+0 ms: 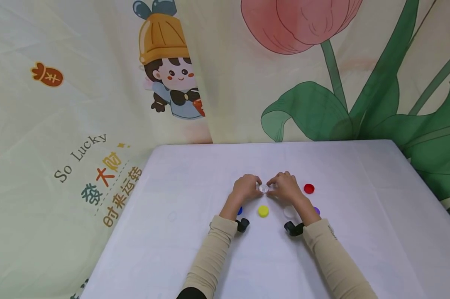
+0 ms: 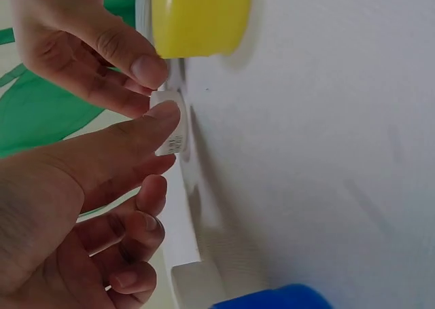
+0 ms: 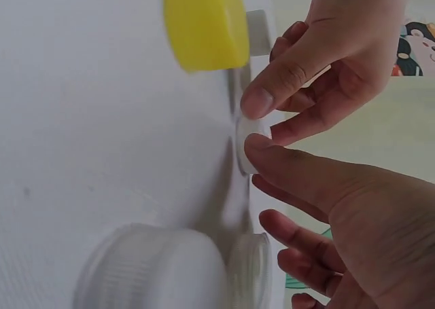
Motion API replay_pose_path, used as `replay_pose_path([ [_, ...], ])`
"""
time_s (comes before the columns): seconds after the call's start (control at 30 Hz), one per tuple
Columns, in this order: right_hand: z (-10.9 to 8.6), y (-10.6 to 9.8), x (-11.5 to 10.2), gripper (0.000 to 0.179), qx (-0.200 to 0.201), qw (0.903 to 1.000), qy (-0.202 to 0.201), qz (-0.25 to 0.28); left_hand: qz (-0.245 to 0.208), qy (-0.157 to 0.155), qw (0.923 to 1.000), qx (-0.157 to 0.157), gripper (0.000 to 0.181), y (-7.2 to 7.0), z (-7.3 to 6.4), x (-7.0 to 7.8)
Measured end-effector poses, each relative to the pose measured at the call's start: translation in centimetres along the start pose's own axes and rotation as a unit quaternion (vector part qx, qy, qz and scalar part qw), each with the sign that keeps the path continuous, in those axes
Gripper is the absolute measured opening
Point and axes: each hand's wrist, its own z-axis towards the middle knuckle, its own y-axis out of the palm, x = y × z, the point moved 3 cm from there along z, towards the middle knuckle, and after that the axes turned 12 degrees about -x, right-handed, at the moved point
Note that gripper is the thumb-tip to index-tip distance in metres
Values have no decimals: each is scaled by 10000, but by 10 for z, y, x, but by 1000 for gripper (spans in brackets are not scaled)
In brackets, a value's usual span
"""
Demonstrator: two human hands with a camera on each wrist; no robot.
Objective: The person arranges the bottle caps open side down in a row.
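A small white bottle cap (image 1: pixel 263 188) with dark print on its side sits between both hands, low over the table. My left hand (image 1: pixel 246 187) holds it with thumb and forefinger from the left, as the left wrist view shows. From the other side my right hand (image 1: pixel 286 187) pinches its edge, thumb on the near face and a finger behind. The remaining fingers of both hands are loosely bent. A yellow cap (image 1: pixel 263 211) lies just in front of the hands, large in the left wrist view too.
On the white-covered table (image 1: pixel 270 257) lie a red cap (image 1: pixel 309 189) to the right, a white cap (image 1: pixel 289 212), a purple cap (image 1: pixel 316 210) partly behind the right forearm, and a blue cap (image 1: pixel 240 211) partly behind the left wrist. A printed cloth (image 1: pixel 228 83) hangs behind.
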Motion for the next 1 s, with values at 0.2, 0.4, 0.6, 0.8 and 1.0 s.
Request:
replay_pose_path([
  [0.2, 0, 4, 2, 31, 189, 9997, -142, -83, -162, 272, 9995, 69, 33, 4, 0, 0],
  [0.4, -12, -8, 0, 31, 473, 9978, -297, 349, -560, 884, 9941, 288, 34, -5, -12, 1],
  [0.6, -32, -28, -5, 34, 1050, 9863, -739, 1034, -979, 1508, 9779, 1070, 30, -24, -32, 8],
  [0.8, -58, -53, -17, 34, 1824, 9650, -1444, 1208, -1452, 2185, 9471, 1849, 32, -42, -56, 18],
  [1.0, -86, -73, -33, 34, 2363, 9467, -1916, 1056, -1848, 2789, 9135, 2316, 29, -55, -80, 27],
])
